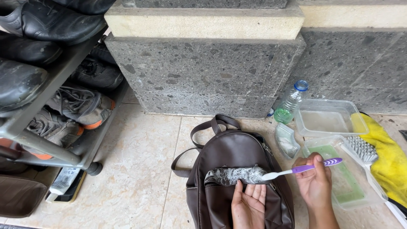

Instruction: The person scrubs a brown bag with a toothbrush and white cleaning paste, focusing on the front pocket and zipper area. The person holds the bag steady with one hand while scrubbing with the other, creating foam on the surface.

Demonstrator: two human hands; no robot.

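Your right hand grips a toothbrush by its purple handle, fingers curled tight round it; the brush lies almost level, its long axis running left to right, with the white head resting on the right end of a foamy strip across the brown backpack. That strip also runs left to right, so brush and strip lie nearly in one line, and the unscrubbed length lies to the left of the bristles. Your left hand sits just below the strip, palm up and fingers open flat, fingertips pressed against the pocket edge, holding nothing. It is the nearer hand to the foam. The backpack lies flat on pale glossy floor tiles, smooth leather-like skin, straps looped upward. Right of it sit a clear tub of green liquid, a white scrubbing brush and a yellow cloth
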